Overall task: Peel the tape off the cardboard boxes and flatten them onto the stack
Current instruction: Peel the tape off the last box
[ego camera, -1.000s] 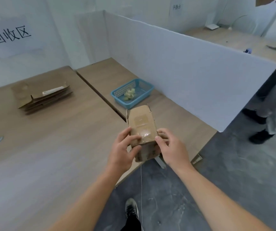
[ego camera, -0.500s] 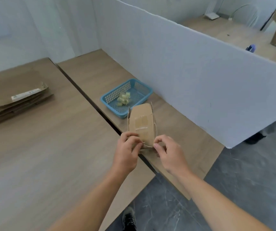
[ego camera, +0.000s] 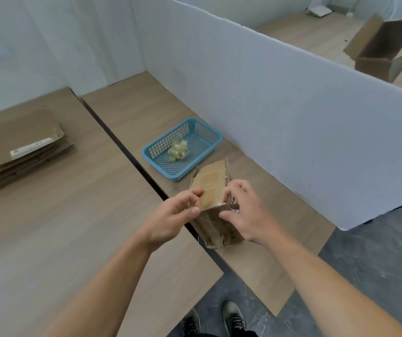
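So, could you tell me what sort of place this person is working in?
Most likely a cardboard recycling workstation: wooden tables split by a white partition, a stack of flattened boxes, a blue basket holding crumpled scraps, and a taped box held by the left hand and right hand.

The left hand point(ego camera: 178, 212) and the right hand point(ego camera: 246, 212) are shown bare. Each is continued by an uncovered arm, the left forearm point(ego camera: 112, 283) and the right forearm point(ego camera: 316, 276), to the lower edge of the view. At the bottom centre a pair of dark, olive-grey lace-up shoes is seen, the left shoe point(ego camera: 190, 324) and the right shoe point(ego camera: 234, 319), with laces crossed over the uppers. Just below them a narrow strip of black trouser fabric point(ego camera: 219, 335) is cut off by the frame.
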